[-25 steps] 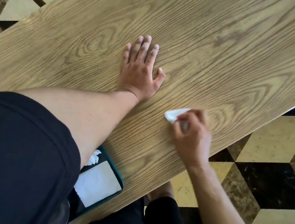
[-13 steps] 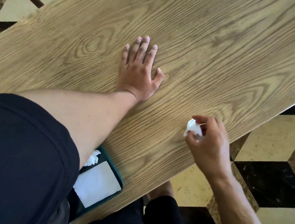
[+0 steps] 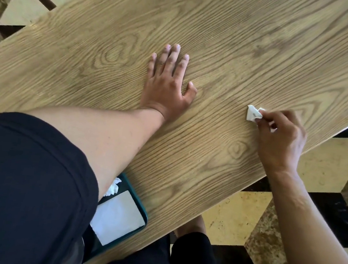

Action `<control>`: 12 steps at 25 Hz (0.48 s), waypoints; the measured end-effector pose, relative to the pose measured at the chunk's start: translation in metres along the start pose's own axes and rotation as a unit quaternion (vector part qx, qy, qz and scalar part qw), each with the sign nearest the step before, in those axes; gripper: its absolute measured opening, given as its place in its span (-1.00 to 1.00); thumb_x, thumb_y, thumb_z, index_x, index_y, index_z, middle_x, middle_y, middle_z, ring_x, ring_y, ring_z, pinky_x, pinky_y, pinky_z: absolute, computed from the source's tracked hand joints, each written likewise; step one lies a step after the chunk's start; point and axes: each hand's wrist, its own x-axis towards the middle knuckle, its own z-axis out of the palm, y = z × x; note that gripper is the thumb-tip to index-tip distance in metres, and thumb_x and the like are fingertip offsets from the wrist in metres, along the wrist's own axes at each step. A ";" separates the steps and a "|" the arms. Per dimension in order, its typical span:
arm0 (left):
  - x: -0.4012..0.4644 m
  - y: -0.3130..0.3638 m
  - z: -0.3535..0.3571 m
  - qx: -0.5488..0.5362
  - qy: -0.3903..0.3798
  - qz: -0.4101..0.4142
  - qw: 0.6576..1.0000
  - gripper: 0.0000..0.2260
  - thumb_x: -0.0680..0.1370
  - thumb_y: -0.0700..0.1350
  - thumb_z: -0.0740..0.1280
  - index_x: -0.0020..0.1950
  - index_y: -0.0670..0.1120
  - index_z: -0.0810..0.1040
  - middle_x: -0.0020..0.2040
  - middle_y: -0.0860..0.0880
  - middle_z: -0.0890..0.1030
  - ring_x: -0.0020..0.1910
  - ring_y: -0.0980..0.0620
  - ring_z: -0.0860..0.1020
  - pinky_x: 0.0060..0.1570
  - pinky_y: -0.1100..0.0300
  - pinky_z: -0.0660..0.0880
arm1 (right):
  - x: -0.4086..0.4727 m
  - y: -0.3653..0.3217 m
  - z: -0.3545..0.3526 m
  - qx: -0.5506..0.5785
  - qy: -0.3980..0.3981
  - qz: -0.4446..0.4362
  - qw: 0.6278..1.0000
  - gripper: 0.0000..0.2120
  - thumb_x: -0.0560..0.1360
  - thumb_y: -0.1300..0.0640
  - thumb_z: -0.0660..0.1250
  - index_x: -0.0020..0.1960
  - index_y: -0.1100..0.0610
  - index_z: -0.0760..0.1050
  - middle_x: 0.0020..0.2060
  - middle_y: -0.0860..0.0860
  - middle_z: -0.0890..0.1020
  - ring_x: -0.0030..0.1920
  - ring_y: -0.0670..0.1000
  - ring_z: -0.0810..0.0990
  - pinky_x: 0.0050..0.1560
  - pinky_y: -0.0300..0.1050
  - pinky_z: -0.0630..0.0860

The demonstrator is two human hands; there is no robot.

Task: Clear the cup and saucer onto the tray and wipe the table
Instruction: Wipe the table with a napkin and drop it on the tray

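At seven o'clock, half hidden under the dark sleeve, sits the green tray point(image 3: 143, 212), holding a flat white sheet point(image 3: 118, 220) and a crumpled tissue point(image 3: 113, 188) at its top corner. No cup or saucer shows; if they are on the tray, the arm covers them.

Centre frame, the left hand point(image 3: 167, 86) lies flat and spread on the wooden table point(image 3: 248, 41), gripping nothing, just bracing.

Over at three o'clock, the right hand point(image 3: 279, 137) pinches a small wadded tissue point(image 3: 253, 114) between fingertips, pressed to the tabletop near its right edge.

The risks, as I judge them: that wad is tiny and already soiled, so it may smear rather than lift, or shed bits. And the tray sits near the table's edge, where the leaning arm could nudge it off.
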 end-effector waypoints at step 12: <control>0.001 -0.002 0.000 0.005 0.000 0.006 1.000 -0.39 0.55 0.10 0.22 0.56 -0.14 0.40 0.61 -0.22 0.30 0.63 -0.21 0.20 0.60 -0.23 0.06 | -0.057 -0.061 0.025 0.070 -0.108 -0.102 0.987 -0.92 0.53 0.28 0.45 -0.06 0.32 0.68 -0.12 0.12 0.63 -0.15 0.07 0.62 -0.08 -0.03 0.56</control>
